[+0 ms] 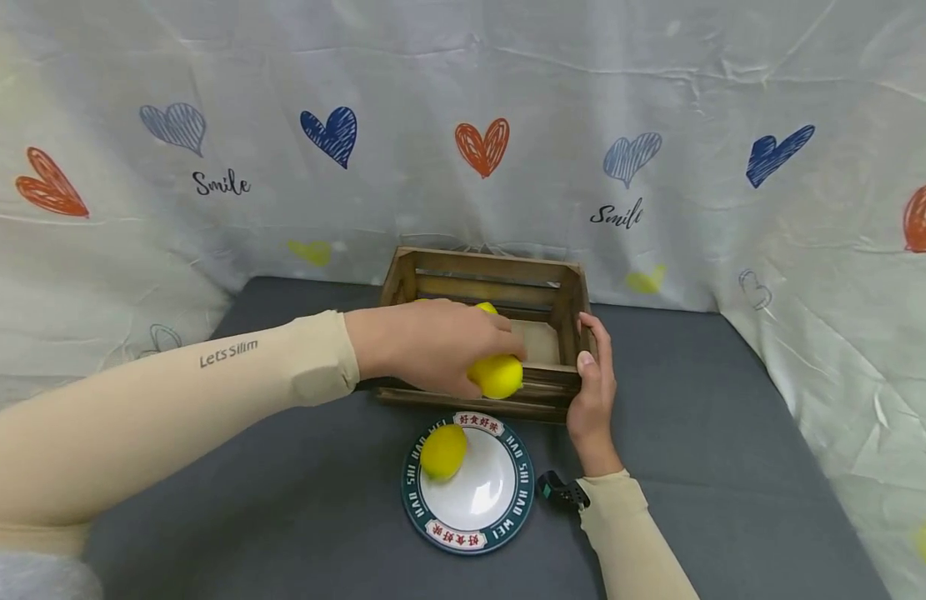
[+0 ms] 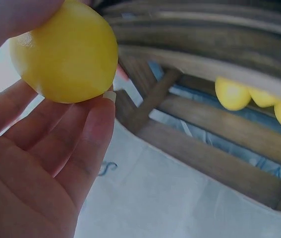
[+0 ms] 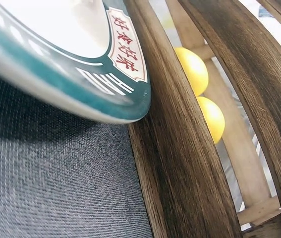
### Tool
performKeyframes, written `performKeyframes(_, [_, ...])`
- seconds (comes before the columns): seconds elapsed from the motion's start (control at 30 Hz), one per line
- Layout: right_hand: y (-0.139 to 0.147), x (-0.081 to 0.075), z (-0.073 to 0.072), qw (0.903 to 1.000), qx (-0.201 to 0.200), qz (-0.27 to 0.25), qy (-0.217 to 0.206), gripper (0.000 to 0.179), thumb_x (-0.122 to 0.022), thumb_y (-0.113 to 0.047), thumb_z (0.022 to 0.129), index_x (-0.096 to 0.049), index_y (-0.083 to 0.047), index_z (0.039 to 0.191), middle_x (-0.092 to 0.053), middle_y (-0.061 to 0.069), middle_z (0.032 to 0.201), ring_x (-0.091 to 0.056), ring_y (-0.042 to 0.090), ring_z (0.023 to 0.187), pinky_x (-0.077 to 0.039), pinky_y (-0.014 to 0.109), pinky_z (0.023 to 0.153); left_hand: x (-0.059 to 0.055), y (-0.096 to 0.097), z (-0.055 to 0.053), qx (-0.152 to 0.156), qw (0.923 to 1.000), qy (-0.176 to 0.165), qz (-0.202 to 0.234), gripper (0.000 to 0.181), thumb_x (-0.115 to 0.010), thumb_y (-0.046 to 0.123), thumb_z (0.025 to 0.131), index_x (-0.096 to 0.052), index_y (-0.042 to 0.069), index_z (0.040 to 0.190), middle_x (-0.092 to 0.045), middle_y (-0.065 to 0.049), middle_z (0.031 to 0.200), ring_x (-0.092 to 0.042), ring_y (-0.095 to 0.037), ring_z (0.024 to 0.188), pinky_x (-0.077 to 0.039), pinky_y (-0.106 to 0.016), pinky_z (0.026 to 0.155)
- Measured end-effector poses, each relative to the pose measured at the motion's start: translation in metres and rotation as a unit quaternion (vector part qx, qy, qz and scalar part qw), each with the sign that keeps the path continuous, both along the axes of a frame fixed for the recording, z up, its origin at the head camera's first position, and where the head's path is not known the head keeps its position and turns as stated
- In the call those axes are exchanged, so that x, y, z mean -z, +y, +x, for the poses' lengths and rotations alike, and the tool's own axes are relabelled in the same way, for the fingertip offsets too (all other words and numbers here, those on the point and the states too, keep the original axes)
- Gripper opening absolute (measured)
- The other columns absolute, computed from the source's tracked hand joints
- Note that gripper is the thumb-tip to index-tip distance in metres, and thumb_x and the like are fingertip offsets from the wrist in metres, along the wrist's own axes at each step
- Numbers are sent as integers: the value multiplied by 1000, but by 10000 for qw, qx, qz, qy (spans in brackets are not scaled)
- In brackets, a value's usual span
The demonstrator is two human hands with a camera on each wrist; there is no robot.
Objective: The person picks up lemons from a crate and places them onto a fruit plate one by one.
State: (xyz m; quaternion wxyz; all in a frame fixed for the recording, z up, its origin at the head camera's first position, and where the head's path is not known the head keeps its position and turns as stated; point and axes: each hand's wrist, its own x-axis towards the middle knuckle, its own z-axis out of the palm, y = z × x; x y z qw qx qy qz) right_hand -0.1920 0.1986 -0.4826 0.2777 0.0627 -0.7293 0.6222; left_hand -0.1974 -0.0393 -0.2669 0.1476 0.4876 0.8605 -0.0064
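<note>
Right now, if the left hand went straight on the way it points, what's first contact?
Likely the right end of the wooden crate, where the right hand grips it. Depth is unclear: the left hand and its lemon might pass over the top.

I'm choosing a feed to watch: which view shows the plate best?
The head view: the full outline of the plate shows, one lemon covering part. The right wrist view shows only a cropped part beside the crate; the left wrist view shows none.
</note>
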Motion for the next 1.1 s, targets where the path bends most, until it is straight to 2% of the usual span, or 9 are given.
performKeyframes(0.17, [2, 0, -1, 9999, 78, 82, 20, 57, -36, -33, 105, -51, -25, 159, -50, -1, 164, -43, 18, 151, -23, 57, 126, 11, 4, 13, 116, 9998, -135, -112, 61, -84, 35, 96, -61, 25, 152, -68, 4, 138, -65, -16, 111, -58, -36, 102])
performKeyframes(0.3, [2, 0, -2, 9999, 71, 97, 76, 57, -36, -30, 104, -51, -24, 159, -50, -1, 164, -43, 18, 150, -24, 53, 125, 26, 7, 19, 200, 9990, -328, -243, 60, -83, 32, 97, -61, 24, 152, -68, 3, 140, -65, -14, 111, -59, -34, 100])
performKeyframes(0.5, [1, -1, -1, 9999, 57, 94, 95, 56, -36, -28, 105, -52, -24, 159, -52, 0, 163, -44, 19, 149, -28, 37, 118, 57, 9, 21, 395, 9977, -389, -379, 58, -82, 28, 96, -63, 25, 150, -69, 4, 135, -63, -12, 107, -60, -32, 97])
performKeyframes(0.63, [1, 1, 0, 9999, 95, 93, 97, 56, -37, -28, 105, -52, -23, 159, -52, 0, 163, -46, 19, 146, -30, 32, 114, 75, 11, 21, 489, 9971, -482, -327, 56, -83, 27, 95, -64, 26, 147, -69, 5, 130, -62, -11, 104, -60, -30, 93])
performKeyframes(0.83, [1, 0, 1, 9998, 79, 56, 160, 57, -37, -27, 105, -53, -21, 159, -53, 3, 162, -46, 21, 146, -30, 34, 111, 94, 15, 24, 546, 9967, -529, -282, 56, -85, 27, 94, -65, 26, 146, -70, 6, 128, -62, -10, 104, -60, -31, 96])
performKeyframes(1.1, [0, -1, 1, 9998, 80, 73, 164, 57, -37, -27, 105, -52, -21, 159, -52, 7, 162, -46, 21, 145, -30, 34, 110, 113, 19, 23, 595, 9971, -368, -304, 51, -85, 27, 94, -68, 28, 142, -70, 6, 124, -61, -8, 99, -60, -28, 92])
